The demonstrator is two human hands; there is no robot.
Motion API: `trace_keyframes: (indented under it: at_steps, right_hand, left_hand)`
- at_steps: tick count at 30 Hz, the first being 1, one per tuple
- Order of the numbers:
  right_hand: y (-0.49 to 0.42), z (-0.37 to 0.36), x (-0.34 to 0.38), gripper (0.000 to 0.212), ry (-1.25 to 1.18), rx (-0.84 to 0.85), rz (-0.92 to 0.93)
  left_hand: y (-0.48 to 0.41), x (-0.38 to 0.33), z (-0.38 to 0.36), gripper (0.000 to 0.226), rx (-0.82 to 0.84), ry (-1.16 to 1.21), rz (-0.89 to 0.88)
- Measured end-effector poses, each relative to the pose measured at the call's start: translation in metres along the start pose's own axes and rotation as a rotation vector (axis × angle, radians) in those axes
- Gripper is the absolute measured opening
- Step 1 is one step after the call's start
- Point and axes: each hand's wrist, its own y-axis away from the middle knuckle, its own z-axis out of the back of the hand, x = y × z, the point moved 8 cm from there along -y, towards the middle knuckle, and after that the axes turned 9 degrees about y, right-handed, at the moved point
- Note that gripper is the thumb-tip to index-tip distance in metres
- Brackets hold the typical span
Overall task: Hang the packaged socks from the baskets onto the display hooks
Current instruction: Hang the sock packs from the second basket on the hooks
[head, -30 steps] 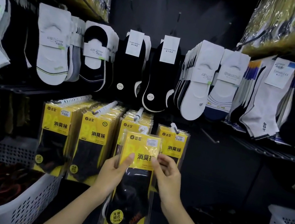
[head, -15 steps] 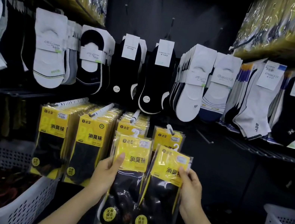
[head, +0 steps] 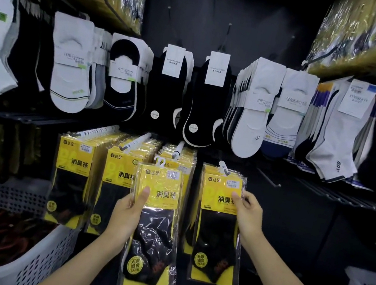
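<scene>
The left hand (head: 127, 217) grips a yellow sock pack (head: 153, 231) just left of the rightmost hook (head: 223, 168). The right hand (head: 246, 211) pinches the front pack (head: 218, 228) hanging below that hook.

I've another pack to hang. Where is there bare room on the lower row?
Free for the loose pack in the left hand: the bare hook and dark panel between the rightmost pack the right hand pinches and the right basket. Crowded: the two leftmost hooks, full.
</scene>
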Motion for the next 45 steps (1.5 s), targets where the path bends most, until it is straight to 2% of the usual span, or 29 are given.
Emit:
trace_keyframes:
  at_steps: [3, 7, 11, 13, 16, 19, 21, 24, 29, 33, 38, 45]
  right_hand:
    - [-0.007, -0.006, -0.014, 0.007, -0.054, -0.025, -0.063]
    - [-0.015, 0.001, -0.04, 0.026, -0.008, -0.182, -0.196]
    - [-0.001, 0.014, -0.058, 0.036, 0.033, -0.272, -0.237]
    - [0.011, 0.009, -0.064, 0.036, 0.0, -0.225, -0.251]
    - [0.035, -0.016, -0.057, 0.027, -0.073, -0.001, -0.244]
    - [0.063, -0.041, -0.035, 0.033, -0.079, 0.22, -0.137]
    - [0.077, -0.05, -0.021, 0.036, -0.047, 0.293, -0.057]
    - [0.084, -0.05, -0.011, 0.023, -0.082, 0.293, -0.029]
    - [0.083, -0.038, -0.021, 0.019, -0.155, 0.255, -0.081]
    - [0.069, -0.011, -0.034, 0.01, -0.123, 0.113, -0.122]
    - [0.04, 0.021, -0.023, 0.011, -0.035, -0.034, -0.102]
    - [0.009, 0.008, 0.01, 0.015, 0.092, 0.042, 0.036]
  left_hand:
    - [0.001, -0.002, 0.0, 0.014, -0.002, 0.023, 0.0]
    - [0.001, 0.001, 0.001, 0.028, 0.005, 0.019, 0.005]
    - [0.004, 0.003, -0.003, 0.019, 0.018, 0.043, 0.016]
    - [0.007, 0.005, -0.006, 0.018, 0.004, 0.074, 0.027]
    - [0.015, 0.009, -0.02, 0.008, 0.033, 0.169, 0.069]
    - [0.024, 0.011, -0.036, 0.011, 0.064, 0.236, 0.101]
    - [0.028, 0.009, -0.044, 0.017, 0.073, 0.236, 0.101]
    - [0.033, 0.008, -0.052, 0.022, 0.11, 0.235, 0.097]
    - [0.034, 0.005, -0.052, 0.017, 0.155, 0.209, 0.097]
    - [0.027, -0.001, -0.04, 0.03, 0.132, 0.137, 0.074]
    - [0.014, -0.007, -0.019, 0.028, 0.053, 0.121, 0.011]
    - [0.011, -0.009, -0.02, 0.026, 0.079, 0.176, 0.022]
